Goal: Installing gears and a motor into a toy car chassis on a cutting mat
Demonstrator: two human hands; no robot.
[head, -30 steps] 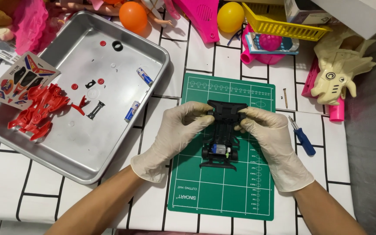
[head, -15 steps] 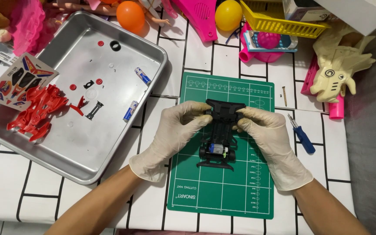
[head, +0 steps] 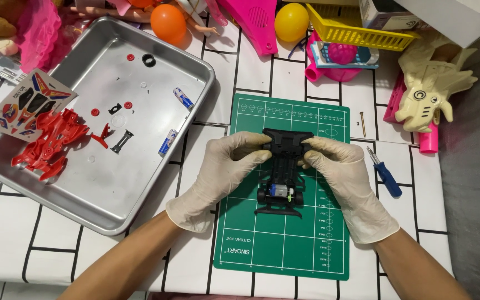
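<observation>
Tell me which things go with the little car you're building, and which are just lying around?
In use: black toy car chassis, left hand, right hand, green cutting mat, red car body, blue screwdriver.
Lying about: orange ball, yellow ball, cream dinosaur toy.

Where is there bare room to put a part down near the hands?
Free: the near half of the green mat below the chassis; the tray's near right floor, past the batteries. Crowded: the far table edge with balls and toys, and the tray's left by the red body.
</observation>
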